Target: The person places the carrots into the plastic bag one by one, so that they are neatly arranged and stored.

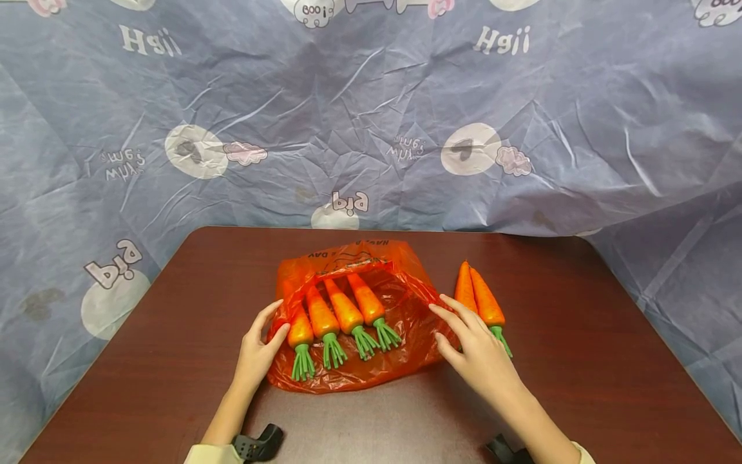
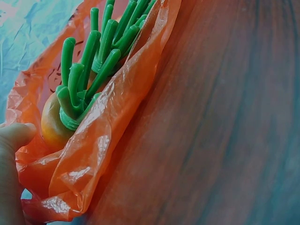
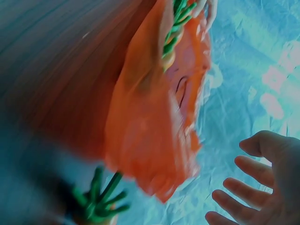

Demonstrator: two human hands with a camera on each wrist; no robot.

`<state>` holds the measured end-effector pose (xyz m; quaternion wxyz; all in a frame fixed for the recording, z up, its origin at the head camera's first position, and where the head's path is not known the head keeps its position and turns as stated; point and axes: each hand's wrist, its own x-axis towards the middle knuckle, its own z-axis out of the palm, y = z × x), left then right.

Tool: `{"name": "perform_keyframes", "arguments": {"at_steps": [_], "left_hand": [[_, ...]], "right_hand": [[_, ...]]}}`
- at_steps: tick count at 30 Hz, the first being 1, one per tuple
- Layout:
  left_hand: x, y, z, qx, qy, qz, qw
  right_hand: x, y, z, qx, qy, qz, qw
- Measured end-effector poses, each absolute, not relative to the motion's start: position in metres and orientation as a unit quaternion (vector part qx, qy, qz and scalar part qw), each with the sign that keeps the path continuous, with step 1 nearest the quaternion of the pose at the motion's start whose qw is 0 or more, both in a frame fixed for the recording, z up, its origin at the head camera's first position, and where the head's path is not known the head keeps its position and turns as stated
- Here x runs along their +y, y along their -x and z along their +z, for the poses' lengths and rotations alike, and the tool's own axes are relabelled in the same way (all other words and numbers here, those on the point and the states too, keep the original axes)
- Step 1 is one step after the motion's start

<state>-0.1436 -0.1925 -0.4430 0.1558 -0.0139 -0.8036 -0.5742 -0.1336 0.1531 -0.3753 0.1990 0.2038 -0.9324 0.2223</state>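
A red plastic bag (image 1: 414,325) lies on the dark brown wooden tabletop (image 1: 585,328) with its mouth open toward the person. Four orange carrots (image 1: 346,316) lie side by side inside it, their green stalks (image 1: 333,350) pointing to the near side and showing in the opening, while the narrow ends run back under the upper layer of plastic. Dark printing marks that upper layer.

The left hand (image 1: 259,345) is at the bag's left side, thumb and fingers pinching the plastic edge next to the leftmost carrot. In the left wrist view the thumb (image 2: 18,136) lies against the crumpled film, and a fold of plastic stands up beside the stalks.

The right hand (image 1: 478,345) is near the bag's right edge with its fingers spread; the right wrist view shows a gap between it and the plastic. Partly hidden behind this hand, two more carrots (image 1: 487,301) lie outside the bag on the tabletop, their pointed ends close together and aimed at the far edge.

Each wrist wears a black band (image 1: 259,443), with pale sleeves (image 1: 213,455) below. Behind the tabletop hangs a wrinkled blue-grey cloth (image 1: 324,109) printed with white lettering and round pale patches.
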Motion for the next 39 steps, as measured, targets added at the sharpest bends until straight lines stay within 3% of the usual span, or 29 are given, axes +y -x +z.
{"name": "perform_keyframes", "arguments": {"at_steps": [18,31,39], "left_hand": [[-0.193,0.147,-0.444,-0.799,0.012,-0.579,0.161],[-0.193,0.147,-0.445,-0.803,0.006,-0.575,0.157],[-0.192,0.144,-0.444,-0.804,0.013,-0.572,0.162]], "right_hand": [[0.218,0.158,-0.393,-0.960,-0.113,0.218,0.134],[0.244,0.177,-0.411,-0.967,-0.113,0.223,0.048],[0.249,0.182,-0.424,-0.965,-0.133,0.223,0.044]]}}
